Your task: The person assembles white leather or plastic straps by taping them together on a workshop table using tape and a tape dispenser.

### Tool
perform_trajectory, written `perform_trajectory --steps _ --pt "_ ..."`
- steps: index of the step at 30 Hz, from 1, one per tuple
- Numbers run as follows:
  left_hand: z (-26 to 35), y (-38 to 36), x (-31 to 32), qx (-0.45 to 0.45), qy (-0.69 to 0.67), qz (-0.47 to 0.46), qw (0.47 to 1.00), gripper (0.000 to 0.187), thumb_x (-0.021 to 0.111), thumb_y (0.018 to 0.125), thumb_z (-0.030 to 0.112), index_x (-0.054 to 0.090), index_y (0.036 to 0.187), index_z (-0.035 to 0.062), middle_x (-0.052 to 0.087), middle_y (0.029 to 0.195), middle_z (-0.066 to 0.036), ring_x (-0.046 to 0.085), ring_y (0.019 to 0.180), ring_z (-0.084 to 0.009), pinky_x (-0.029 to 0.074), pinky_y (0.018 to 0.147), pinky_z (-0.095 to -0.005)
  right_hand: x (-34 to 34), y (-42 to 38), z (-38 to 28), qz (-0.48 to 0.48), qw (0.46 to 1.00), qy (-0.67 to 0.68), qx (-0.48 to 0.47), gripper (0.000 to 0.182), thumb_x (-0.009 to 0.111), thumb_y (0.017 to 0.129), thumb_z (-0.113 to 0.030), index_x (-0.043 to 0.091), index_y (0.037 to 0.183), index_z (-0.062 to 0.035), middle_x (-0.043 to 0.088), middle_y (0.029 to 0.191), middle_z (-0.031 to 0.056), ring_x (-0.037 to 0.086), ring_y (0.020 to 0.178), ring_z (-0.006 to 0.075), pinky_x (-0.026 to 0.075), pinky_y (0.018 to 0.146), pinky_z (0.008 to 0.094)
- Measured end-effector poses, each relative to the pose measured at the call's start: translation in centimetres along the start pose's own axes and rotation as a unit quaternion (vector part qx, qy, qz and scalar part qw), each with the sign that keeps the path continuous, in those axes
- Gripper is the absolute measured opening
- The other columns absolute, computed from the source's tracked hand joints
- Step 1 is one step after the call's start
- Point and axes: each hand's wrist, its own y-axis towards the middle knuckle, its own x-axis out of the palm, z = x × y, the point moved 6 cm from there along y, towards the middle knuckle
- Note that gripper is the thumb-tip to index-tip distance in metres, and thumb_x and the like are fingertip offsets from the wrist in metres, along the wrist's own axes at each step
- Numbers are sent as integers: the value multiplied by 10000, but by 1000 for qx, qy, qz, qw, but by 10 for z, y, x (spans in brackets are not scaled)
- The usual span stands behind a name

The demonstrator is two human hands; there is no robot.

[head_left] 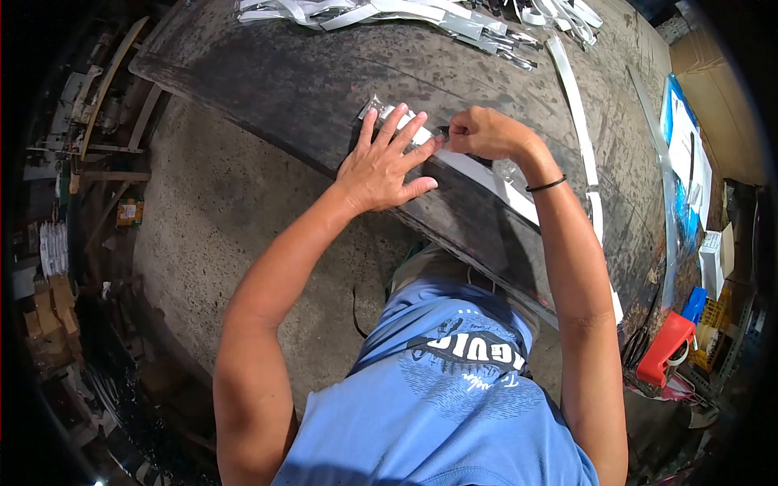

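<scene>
A long white strip (484,172), with clear plastic at its far end, lies near the front edge of the dark worktable. My left hand (382,164) is laid over that end with its fingers spread, pressing it to the tabletop. Just to the right, my right hand (492,134) is closed above the strip, knuckles up, close to my left little finger. A small dark bit shows beside its fingertips, but what the fingers hold is hidden. Some loose clear plastic (509,172) sits next to the strip below my right wrist.
Bundled white strips with dark ends (365,14) lie at the table's far side. Another white strip (577,113) runs down the right. Beyond it are a blue-and-white plastic packet (685,154), a cardboard box (705,69) and a red tape dispenser (666,350). The worktable's edge (267,138) faces me.
</scene>
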Motion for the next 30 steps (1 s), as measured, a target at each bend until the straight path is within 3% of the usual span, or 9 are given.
perform_trajectory --steps 10,12,14,18,20,22,25,28,30 --pt "1 0 -4 10 3 25 1000 623 514 894 612 499 1407 260 315 1545 -99 199 1452 -345 116 1149 -632 5 0 -2 40 995 -71 62 279 674 763 -288 701 820 -17 673 740 193 660 662 326 500 612 421" --pt "0 0 -3 -4 4 -19 1000 634 530 894 581 464 1436 259 266 1574 -90 164 1468 -338 83 1167 -607 5 -3 -4 49 993 -83 69 304 693 759 -318 702 804 -18 676 750 204 665 668 340 507 616 424" --pt "1 -1 -3 2 -4 -14 1000 633 533 893 576 460 1439 263 271 1572 -94 172 1466 -342 87 1165 -609 -9 -11 -11 31 975 -176 133 444 725 750 -428 730 943 -28 704 880 210 696 893 347 544 752 428" --pt "0 1 -4 2 -14 -2 1000 630 533 895 571 449 1446 277 280 1569 -103 179 1461 -354 90 1162 -614 -19 -15 12 44 972 -183 143 551 747 722 -507 712 950 -6 704 916 206 684 891 373 540 752 432" --pt "0 2 -5 1 -11 -4 1000 633 525 899 574 437 1454 283 279 1569 -106 174 1462 -358 89 1160 -618 -27 -26 26 78 991 13 107 606 737 725 -558 687 954 1 701 950 199 674 886 370 534 753 430" --pt "1 1 -4 3 -4 -7 1000 634 516 905 576 421 1463 290 269 1574 -108 163 1466 -356 86 1159 -618 -23 -39 44 149 983 72 79 502 756 762 -456 663 963 -5 676 940 197 651 850 367 520 746 431" --pt "-1 1 -1 2 -3 -12 1000 635 507 910 579 412 1469 293 260 1578 -107 151 1470 -355 81 1158 -621 -21 -81 8 356 924 -106 -87 324 760 759 -167 649 1036 -43 627 975 164 598 919 365 494 772 425" --pt "0 1 -1 -1 -3 -16 1000 642 506 908 584 408 1472 292 255 1580 -103 144 1472 -353 75 1155 -628 14 -93 -24 357 908 -162 -150 541 764 750 -236 580 1246 -118 579 1203 139 527 1149 361 435 925 479" --pt "-1 1 -2 -1 1 -17 1000 629 497 917 574 409 1472 292 249 1583 -103 141 1473 -353 74 1152 -630 46 -96 -28 307 911 -254 -108 610 734 791 -330 526 1336 -152 508 1335 142 426 1286 368 360 1008 566"
